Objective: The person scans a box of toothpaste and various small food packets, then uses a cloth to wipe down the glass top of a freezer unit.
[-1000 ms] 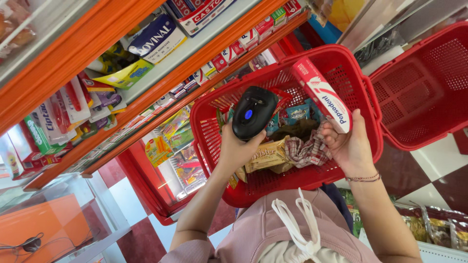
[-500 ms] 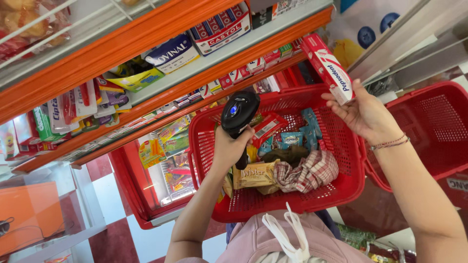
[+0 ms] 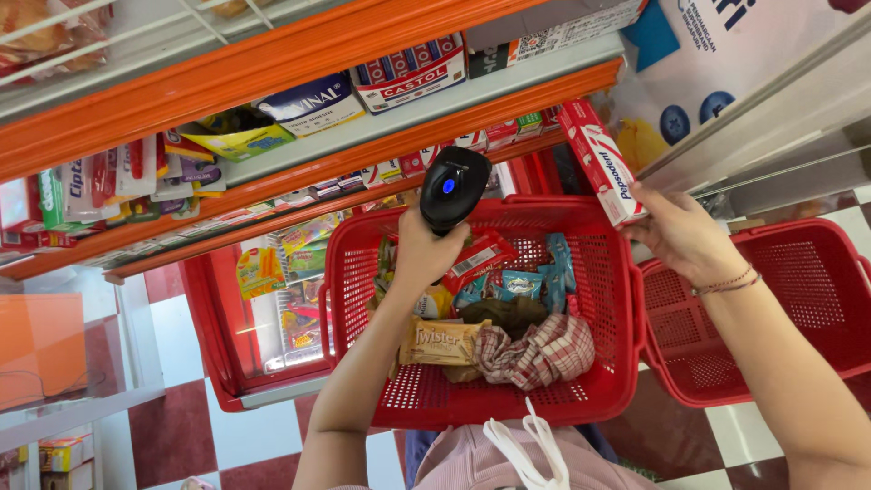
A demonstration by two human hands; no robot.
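Note:
My left hand (image 3: 426, 259) grips a black handheld scanner (image 3: 454, 187) with a blue light, held above the far rim of a red plastic basket (image 3: 617, 299). My right hand (image 3: 685, 238) holds a long red-and-white toothpaste box (image 3: 601, 161) raised above the basket's far right corner, near the orange shelf edge. Inside the basket lie snack packets, a yellow biscuit box (image 3: 445, 342), a red wrapper (image 3: 476, 259), blue packets (image 3: 513, 286) and a checked cloth (image 3: 540, 349).
A second red basket (image 3: 798, 299) sits at the right, apparently with nothing in it. Orange shelves (image 3: 272, 63) stocked with small boxes and tubes run along the top. A red display rack (image 3: 218, 327) with sweets stands at the left. The floor is red-and-white checked tile.
My right hand has lifted the toothpaste box up and to the right, out over the basket's far corner. The scanner stays raised over the basket in my left hand.

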